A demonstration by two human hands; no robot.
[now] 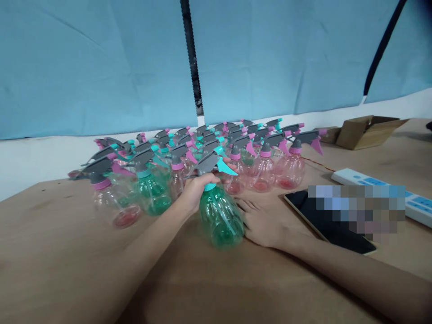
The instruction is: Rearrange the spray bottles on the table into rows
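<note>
My left hand (197, 191) is closed around the neck of a green spray bottle (222, 220). Its grey head and turquoise trigger (225, 167) point to the right, and the clear ribbed body tilts slightly. On the table, just right of that bottle, rests my right hand (261, 220) with fingers stretched forward; some fingertips are hidden behind the bottle. Directly behind stand several rows of similar bottles, among them a green bottle (153, 193) and a pink-collared bottle (113, 202) at the left, and another pink-collared bottle (290, 168) at the right.
A dark tablet (302, 207) lies right of my right hand, partly covered by a blurred patch. Beyond it is a white power strip (354, 177) with blue sockets. An opened cardboard box (366, 132) sits at the back right. Blue sheeting (118, 67) covers the wall.
</note>
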